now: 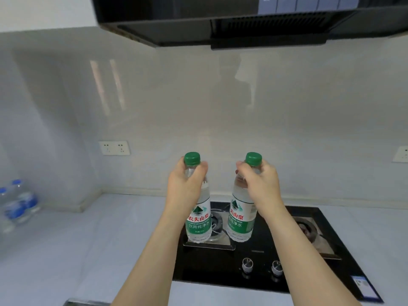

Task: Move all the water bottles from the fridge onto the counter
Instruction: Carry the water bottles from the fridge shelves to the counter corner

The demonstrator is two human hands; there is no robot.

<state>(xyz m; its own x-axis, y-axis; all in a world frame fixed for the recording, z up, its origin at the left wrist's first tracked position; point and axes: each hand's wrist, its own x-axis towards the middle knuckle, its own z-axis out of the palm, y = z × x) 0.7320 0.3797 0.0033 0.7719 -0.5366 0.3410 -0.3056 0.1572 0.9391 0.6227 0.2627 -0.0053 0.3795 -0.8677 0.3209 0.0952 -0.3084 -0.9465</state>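
I hold two clear water bottles with green caps and green labels upright in front of me, above the black gas hob point(212, 268). My left hand point(185, 184) grips the neck of the left bottle point(198, 221). My right hand point(258, 184) grips the neck of the right bottle point(240, 219). Both bottles hang in the air over the hob's left burner point(215, 224). The pale counter point(99, 239) spreads to the left. The fridge is out of view.
A few blue-capped water bottles point(16, 206) stand on the counter at the far left near the wall. A black range hood point(220, 23) hangs overhead. Two knobs point(261, 265) sit at the hob's front. Wall sockets point(114, 148) are on the backsplash.
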